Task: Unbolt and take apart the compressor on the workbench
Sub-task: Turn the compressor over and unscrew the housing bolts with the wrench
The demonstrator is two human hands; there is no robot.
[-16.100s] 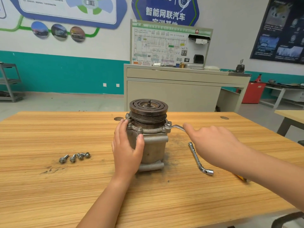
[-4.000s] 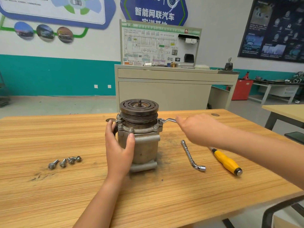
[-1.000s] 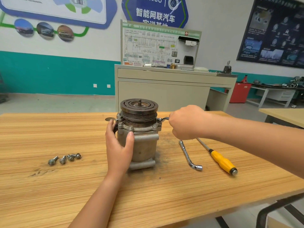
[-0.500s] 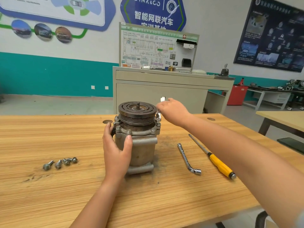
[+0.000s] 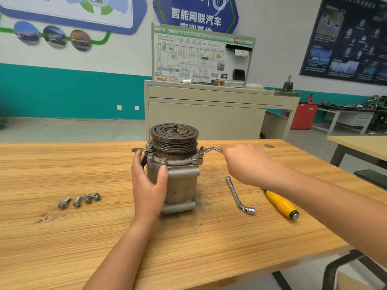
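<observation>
While the grey cylindrical metal compressor (image 5: pixel 178 181) stood upright on the wooden tabletop (image 5: pixel 62 237), the left hand (image 5: pixel 148 185) curled its grip round its body and the right hand (image 5: pixel 245 162) closed its grip on a silver wrench (image 5: pixel 211 150) at its flange.

Left grip (image 5: pixel 149 185), right grip (image 5: pixel 247 164) (both curled)
</observation>
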